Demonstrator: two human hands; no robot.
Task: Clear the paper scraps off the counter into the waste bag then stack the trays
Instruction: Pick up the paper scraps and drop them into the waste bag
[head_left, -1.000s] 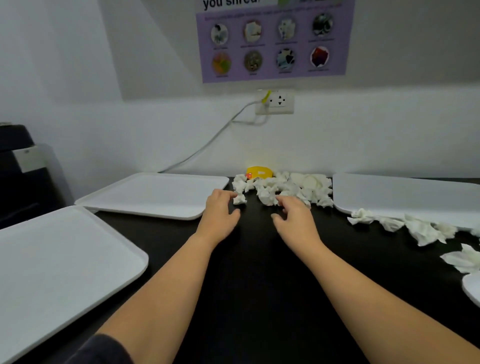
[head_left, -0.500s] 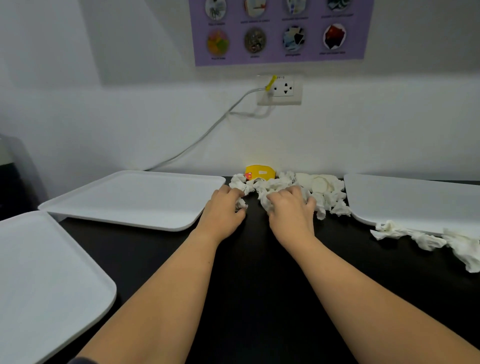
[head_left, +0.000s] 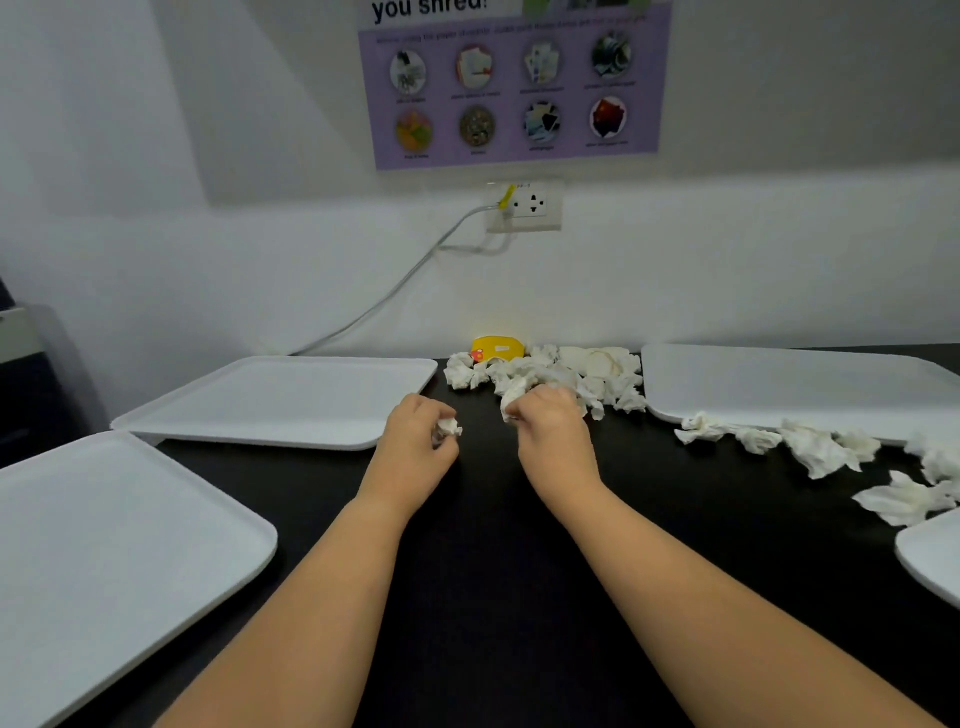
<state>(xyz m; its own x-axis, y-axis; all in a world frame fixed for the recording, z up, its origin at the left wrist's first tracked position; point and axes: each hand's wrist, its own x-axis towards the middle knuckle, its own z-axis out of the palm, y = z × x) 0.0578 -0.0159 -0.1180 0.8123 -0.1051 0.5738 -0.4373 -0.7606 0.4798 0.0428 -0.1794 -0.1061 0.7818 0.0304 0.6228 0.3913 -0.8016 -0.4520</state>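
four flat white rectangular trays with rounded corners and low rims lie on the black counter (head_left: 493, 597): the near-left tray (head_left: 104, 561), the far-left tray (head_left: 280, 400), the far-right tray (head_left: 800, 384) and a corner of the near-right tray (head_left: 935, 561) at the frame edge. nothing lies inside the two left trays; a line of crumpled white paper scraps (head_left: 810, 447) rests along the front rim of the far-right tray and trails toward the near-right one. the main pile of crumpled white paper scraps (head_left: 561, 374) sits against the white wall between the two far trays, touching a small yellow plastic object (head_left: 496, 347).

a broad bare strip of smooth dark counter runs between the left and right trays, and both forearms lie over it.

the left hand (head_left: 415, 452) has its fingers curled round a small wrinkled white scrap (head_left: 448, 428). the right hand (head_left: 553, 431) has its fingers curled into the near edge of the pile, gripping a wad of it.
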